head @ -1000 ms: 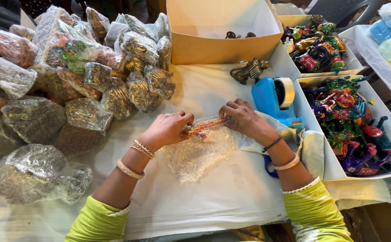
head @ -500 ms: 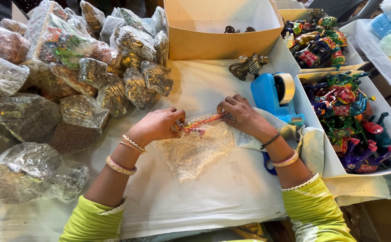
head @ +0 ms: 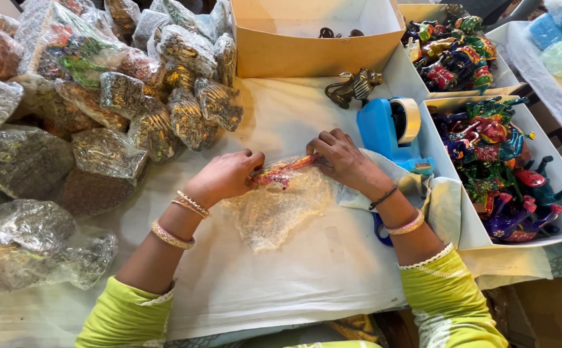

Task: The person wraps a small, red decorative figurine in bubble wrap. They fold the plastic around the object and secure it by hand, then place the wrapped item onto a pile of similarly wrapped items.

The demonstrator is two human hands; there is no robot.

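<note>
A small painted figurine (head: 281, 171), red and orange, lies across the top edge of a sheet of bubble wrap (head: 274, 209) on the white cloth. My left hand (head: 226, 175) grips its left end together with the wrap. My right hand (head: 342, 158) presses down on its right end, fingers curled over the wrap's edge. Most of the figurine is covered by my fingers and the plastic.
A heap of bubble-wrapped bundles (head: 100, 96) fills the left side. A tan cardboard box (head: 313, 55) stands at the back. A brass animal figure (head: 353, 86) and a blue tape dispenser (head: 390, 129) sit right of centre. White boxes (head: 448, 212) of colourful painted figurines line the right.
My hands and the figurine have stayed in nearly the same place. My fingers have shifted a little along the wrap's top edge.
</note>
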